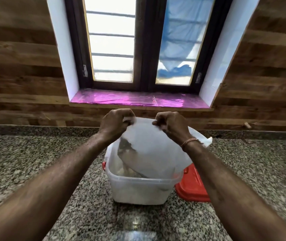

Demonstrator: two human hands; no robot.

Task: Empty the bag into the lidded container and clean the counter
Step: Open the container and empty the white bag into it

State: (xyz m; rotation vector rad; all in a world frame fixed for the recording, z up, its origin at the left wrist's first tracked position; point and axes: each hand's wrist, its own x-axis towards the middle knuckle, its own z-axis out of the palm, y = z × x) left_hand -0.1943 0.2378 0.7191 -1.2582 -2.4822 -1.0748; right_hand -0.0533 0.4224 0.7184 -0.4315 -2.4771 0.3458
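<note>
White translucent bag (pixel 149 146), one: left hand (pixel 115 123) and right hand (pixel 170 125) are each pinching its upper edge with fingers closed tight, holding it raised. Directly below the grip, its lower end is hanging inside one clear lidless container (pixel 138 190), resting on the granite counter (pixel 34 162). One red lid (pixel 193 185) is lying just right of the container, touching it. Counter is lying bare left, right and nearer.
</note>
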